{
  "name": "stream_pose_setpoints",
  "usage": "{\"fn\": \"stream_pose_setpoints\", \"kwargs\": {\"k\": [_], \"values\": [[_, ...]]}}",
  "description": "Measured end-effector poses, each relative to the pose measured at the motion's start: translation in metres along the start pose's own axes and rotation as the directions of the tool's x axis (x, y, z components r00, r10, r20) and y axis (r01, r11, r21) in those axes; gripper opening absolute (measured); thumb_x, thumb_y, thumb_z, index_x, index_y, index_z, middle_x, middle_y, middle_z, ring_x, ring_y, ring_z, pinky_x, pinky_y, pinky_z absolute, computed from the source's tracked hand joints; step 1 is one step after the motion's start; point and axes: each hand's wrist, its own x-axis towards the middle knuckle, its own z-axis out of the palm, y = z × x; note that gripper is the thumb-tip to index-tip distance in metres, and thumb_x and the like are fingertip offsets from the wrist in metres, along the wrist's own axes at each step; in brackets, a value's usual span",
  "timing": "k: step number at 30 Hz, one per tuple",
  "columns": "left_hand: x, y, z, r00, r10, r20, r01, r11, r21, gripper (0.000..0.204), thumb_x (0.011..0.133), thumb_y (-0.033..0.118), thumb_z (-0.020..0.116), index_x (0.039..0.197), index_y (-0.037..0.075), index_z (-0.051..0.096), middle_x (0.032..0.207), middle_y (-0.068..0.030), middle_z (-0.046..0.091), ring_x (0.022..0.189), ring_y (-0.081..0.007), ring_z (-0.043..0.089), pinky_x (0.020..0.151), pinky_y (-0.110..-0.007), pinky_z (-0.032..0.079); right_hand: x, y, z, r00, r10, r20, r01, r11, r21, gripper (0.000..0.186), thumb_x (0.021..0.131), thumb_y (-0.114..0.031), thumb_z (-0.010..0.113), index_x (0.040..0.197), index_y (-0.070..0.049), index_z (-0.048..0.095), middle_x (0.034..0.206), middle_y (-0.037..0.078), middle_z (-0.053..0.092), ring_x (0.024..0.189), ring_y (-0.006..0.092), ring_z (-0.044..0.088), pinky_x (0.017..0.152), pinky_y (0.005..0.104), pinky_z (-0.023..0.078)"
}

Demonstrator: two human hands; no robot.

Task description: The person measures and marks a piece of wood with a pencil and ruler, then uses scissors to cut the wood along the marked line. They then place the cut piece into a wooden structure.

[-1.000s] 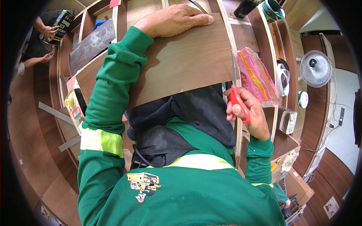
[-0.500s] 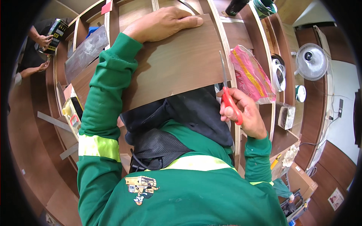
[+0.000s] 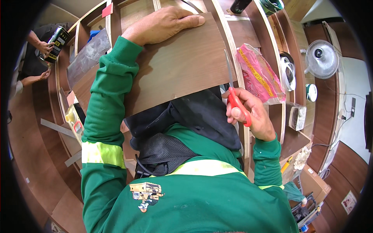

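My left hand point(image 3: 163, 25) grips the far edge of a thin brown wood-grain sheet point(image 3: 175, 70), thumb lying on top. My right hand point(image 3: 252, 114) holds red-handled scissors point(image 3: 241, 106), their long metal blades reaching up along the sheet's right edge; whether they bite into it I cannot tell. Dark cloth point(image 3: 198, 116) lies under the sheet's near edge, at my lap. Just right of the sheet is a crumpled pink plastic bag point(image 3: 258, 73) with a yellow band.
Wooden framework point(image 3: 219, 19) with a clear plastic piece point(image 3: 87, 58). At upper left another person's hands point(image 3: 46, 48) hold a black can point(image 3: 55, 42). At right stand a fan point(image 3: 321, 58), green tubs point(image 3: 311, 92), white rolls point(image 3: 286, 72) and cords. Metal strips point(image 3: 56, 126) lie left.
The sheet, my left hand and my right hand with the scissors have shifted slightly left; the whole view has moved a little. The other person's can has shifted.
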Motion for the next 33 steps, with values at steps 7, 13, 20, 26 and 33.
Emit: {"fn": "stream_pose_setpoints", "kwargs": {"k": [7, 13, 20, 26, 33], "values": [[0.0013, -0.0021, 0.0005, 1.000, 0.028, 0.002, -0.028, 1.000, -0.013, 0.068, 0.103, 0.062, 0.049, 0.113, 0.000, 0.075, 0.096, -0.0188, 0.075, 0.086, -0.0285, 0.070, 0.081, -0.039, 0.054, 0.0009, -0.0013, 0.0004, 1.000, 0.009, -0.005, -0.009, 1.000, -0.016, 0.049, 0.093, -0.027, 0.076, 0.130, 0.001, 0.058, 0.090, -0.001, 0.059, 0.076, 0.0060, 0.057, 0.068, 0.0226, 0.048], [-0.0015, 0.0008, 0.0005, 1.000, 0.022, -0.009, -0.022, 0.999, -0.047, 0.067, 0.104, 0.062, 0.050, 0.113, 0.001, 0.075, 0.094, -0.0179, 0.075, 0.084, -0.0273, 0.069, 0.079, -0.039, 0.054, 0.0005, -0.0021, 0.0005, 1.000, 0.008, -0.002, -0.008, 1.000, -0.016, 0.048, 0.094, -0.025, 0.075, 0.130, 0.001, 0.058, 0.092, 0.000, 0.060, 0.077, 0.0062, 0.058, 0.069, 0.0228, 0.049], [-0.0035, 0.0017, -0.0013, 1.000, 0.015, 0.005, -0.015, 0.999, -0.050, 0.068, 0.103, 0.063, 0.050, 0.109, 0.000, 0.075, 0.091, -0.0175, 0.075, 0.081, -0.0266, 0.069, 0.078, -0.038, 0.054, 0.0007, -0.0024, 0.0016, 1.000, 0.004, 0.000, -0.004, 1.000, -0.009, 0.048, 0.093, -0.025, 0.075, 0.130, 0.001, 0.058, 0.094, 0.000, 0.059, 0.078, 0.0065, 0.059, 0.072, 0.0228, 0.050], [-0.0046, 0.0042, -0.0022, 1.000, 0.010, 0.008, -0.009, 0.998, -0.063, 0.066, 0.104, 0.061, 0.050, 0.109, 0.000, 0.075, 0.090, -0.0177, 0.074, 0.080, -0.0260, 0.068, 0.077, -0.038, 0.054, 0.0005, -0.0033, 0.0033, 0.999, 0.030, -0.032, -0.031, 0.999, -0.026, 0.050, 0.093, -0.027, 0.077, 0.129, 0.002, 0.059, 0.094, 0.000, 0.059, 0.078, 0.0067, 0.058, 0.072, 0.0231, 0.050], [-0.0020, -0.0025, 0.0005, 0.995, 0.098, -0.036, -0.100, 0.993, -0.061, 0.066, 0.104, 0.060, 0.050, 0.110, -0.001, 0.074, 0.091, -0.0172, 0.074, 0.080, -0.0261, 0.068, 0.076, -0.038, 0.054, -0.0005, -0.0014, 0.0051, 0.999, 0.009, -0.044, -0.010, 1.000, -0.018, 0.048, 0.093, -0.026, 0.077, 0.127, 0.002, 0.059, 0.094, 0.001, 0.060, 0.078, 0.0062, 0.058, 0.071, 0.0228, 0.049]]}}
